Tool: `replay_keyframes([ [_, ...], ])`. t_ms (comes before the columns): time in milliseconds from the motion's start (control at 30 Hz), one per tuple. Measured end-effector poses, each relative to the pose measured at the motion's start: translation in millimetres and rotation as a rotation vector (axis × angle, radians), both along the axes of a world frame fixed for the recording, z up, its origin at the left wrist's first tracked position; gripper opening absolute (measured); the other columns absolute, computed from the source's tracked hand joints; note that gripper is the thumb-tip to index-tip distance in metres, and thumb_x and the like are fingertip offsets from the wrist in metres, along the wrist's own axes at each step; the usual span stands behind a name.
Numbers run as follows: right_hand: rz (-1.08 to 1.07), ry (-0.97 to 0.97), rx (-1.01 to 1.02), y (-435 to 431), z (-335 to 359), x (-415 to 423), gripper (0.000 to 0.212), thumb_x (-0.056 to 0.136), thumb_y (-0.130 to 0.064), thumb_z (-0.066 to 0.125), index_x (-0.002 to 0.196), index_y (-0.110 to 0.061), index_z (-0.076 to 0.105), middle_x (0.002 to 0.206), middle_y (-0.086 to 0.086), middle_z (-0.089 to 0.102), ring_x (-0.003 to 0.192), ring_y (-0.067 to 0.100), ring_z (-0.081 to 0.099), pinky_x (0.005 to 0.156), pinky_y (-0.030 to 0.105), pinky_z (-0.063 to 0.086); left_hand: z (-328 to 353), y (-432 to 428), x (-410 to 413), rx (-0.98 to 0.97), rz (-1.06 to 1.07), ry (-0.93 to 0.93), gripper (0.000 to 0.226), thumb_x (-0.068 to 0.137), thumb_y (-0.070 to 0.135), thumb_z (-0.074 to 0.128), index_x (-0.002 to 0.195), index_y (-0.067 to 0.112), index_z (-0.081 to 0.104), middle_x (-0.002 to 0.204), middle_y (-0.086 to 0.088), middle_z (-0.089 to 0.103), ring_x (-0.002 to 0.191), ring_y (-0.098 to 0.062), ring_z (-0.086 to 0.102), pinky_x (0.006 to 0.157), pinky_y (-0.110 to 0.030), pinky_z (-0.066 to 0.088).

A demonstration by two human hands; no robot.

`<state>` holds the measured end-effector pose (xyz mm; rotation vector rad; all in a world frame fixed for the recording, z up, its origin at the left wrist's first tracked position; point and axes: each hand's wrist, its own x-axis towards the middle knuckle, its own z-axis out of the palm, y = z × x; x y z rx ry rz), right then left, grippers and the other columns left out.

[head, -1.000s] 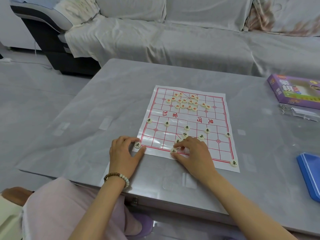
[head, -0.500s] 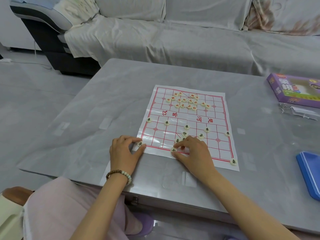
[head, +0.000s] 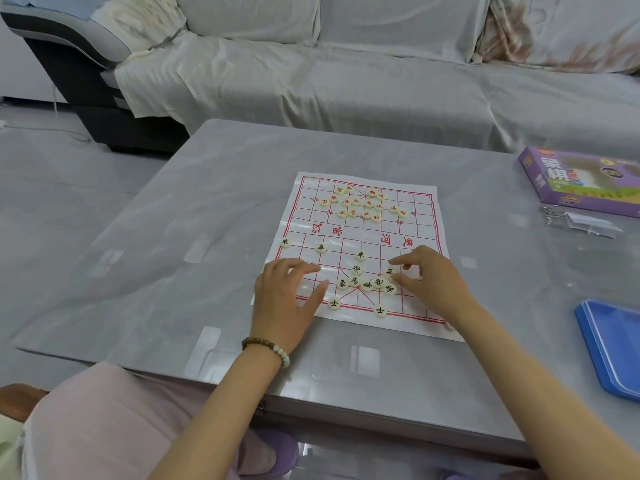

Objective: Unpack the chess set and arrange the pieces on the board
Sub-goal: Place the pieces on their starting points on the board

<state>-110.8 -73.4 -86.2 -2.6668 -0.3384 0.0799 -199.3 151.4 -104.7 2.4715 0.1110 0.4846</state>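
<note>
A white paper board with a red grid (head: 408,301) lies on the grey table (head: 166,278). Several red-marked pieces (head: 363,204) are bunched at its far end. Black-marked pieces (head: 362,282) cluster near the near end, with two more on the near line (head: 334,302) (head: 380,310) and three spread along a middle row (head: 321,248). My left hand (head: 287,299) rests flat with fingers apart on the board's near left corner. My right hand (head: 429,278) is at the right of the cluster, thumb and forefinger pinched on either side of one black piece (head: 389,271).
A purple chess box (head: 581,181) sits at the table's far right, with a key ring and a clear bag (head: 578,220) before it. A blue tray (head: 613,348) lies at the right edge. A covered sofa (head: 346,81) stands behind the table.
My right hand left the near line, where a second piece now lies, and moved right and farther in to the cluster. My left hand slid slightly right over the board's corner.
</note>
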Motion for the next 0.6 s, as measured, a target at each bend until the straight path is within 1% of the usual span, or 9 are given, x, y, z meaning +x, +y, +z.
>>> replay_keyframes([
  [100,0.069,0.013,-0.066,-1,0,2,0.028,0.087,-0.029,0.063,0.115,-0.030,0.064,0.104,-0.004,0.057,0.095,0.012,0.052,0.085,0.028,0.043,1,-23,5,0.019,-0.093,0.012,0.033,0.088,0.042,0.054,0.115,0.024,0.061,0.119,0.004,0.056,0.117,-0.014,0.043,0.100,-0.025,0.029],
  [167,0.077,-0.005,-0.037,-2,1,1,0.027,0.088,-0.028,0.062,0.115,-0.030,0.064,0.103,-0.004,0.058,0.092,0.010,0.052,0.084,0.027,0.043,1,-32,8,0.047,-0.126,0.044,0.038,0.089,0.044,0.052,0.122,0.025,0.057,0.125,0.005,0.053,0.122,-0.014,0.040,0.106,-0.031,0.030],
  [200,0.073,-0.013,-0.002,-2,1,0,0.026,0.088,-0.029,0.062,0.113,-0.029,0.065,0.101,-0.005,0.058,0.088,0.007,0.050,0.081,0.025,0.042,0,-35,10,0.071,-0.138,0.084,0.041,0.091,0.046,0.048,0.126,0.026,0.053,0.131,0.006,0.050,0.127,-0.014,0.036,0.109,-0.033,0.027],
  [267,0.073,-0.014,0.066,-2,0,-4,0.022,0.087,-0.034,0.062,0.108,-0.030,0.066,0.098,-0.008,0.057,0.081,0.004,0.048,0.077,0.022,0.038,-2,-39,12,0.135,-0.167,0.172,0.047,0.093,0.049,0.038,0.136,0.029,0.042,0.144,0.009,0.038,0.137,-0.013,0.023,0.114,-0.032,0.014],
  [300,0.082,-0.014,0.078,-2,0,-7,0.021,0.086,-0.036,0.063,0.105,-0.031,0.067,0.098,-0.009,0.057,0.083,0.004,0.048,0.077,0.022,0.038,-4,-41,13,0.164,-0.185,0.203,0.049,0.094,0.050,0.034,0.139,0.030,0.037,0.148,0.010,0.032,0.140,-0.012,0.017,0.115,-0.030,0.008],
  [367,0.109,-0.019,0.072,0,-3,-12,0.024,0.083,-0.039,0.066,0.105,-0.031,0.067,0.099,-0.010,0.057,0.089,0.005,0.050,0.080,0.022,0.038,-6,-43,14,0.209,-0.223,0.228,0.051,0.095,0.050,0.028,0.142,0.030,0.031,0.151,0.012,0.024,0.142,-0.011,0.008,0.115,-0.029,-0.001],
  [467,0.133,-0.025,0.050,6,-7,-16,0.030,0.083,-0.038,0.067,0.112,-0.030,0.066,0.102,-0.006,0.058,0.093,0.010,0.052,0.084,0.024,0.040,-7,-48,13,0.261,-0.258,0.245,0.052,0.096,0.050,0.022,0.144,0.031,0.026,0.153,0.013,0.019,0.143,-0.010,0.003,0.113,-0.026,-0.008],
  [533,0.131,-0.040,0.040,10,-9,-16,0.029,0.084,-0.037,0.066,0.111,-0.028,0.067,0.102,-0.004,0.059,0.094,0.012,0.053,0.087,0.027,0.043,-6,-52,13,0.261,-0.260,0.246,0.051,0.096,0.050,0.022,0.143,0.032,0.026,0.153,0.014,0.019,0.143,-0.008,0.002,0.112,-0.024,-0.011],
  [600,0.136,-0.060,0.050,12,-8,-16,0.026,0.084,-0.036,0.066,0.108,-0.026,0.068,0.101,-0.004,0.059,0.094,0.012,0.053,0.087,0.028,0.042,-5,-56,14,0.238,-0.267,0.244,0.050,0.096,0.050,0.023,0.143,0.032,0.027,0.152,0.014,0.019,0.142,-0.007,0.002,0.111,-0.024,-0.011],
])
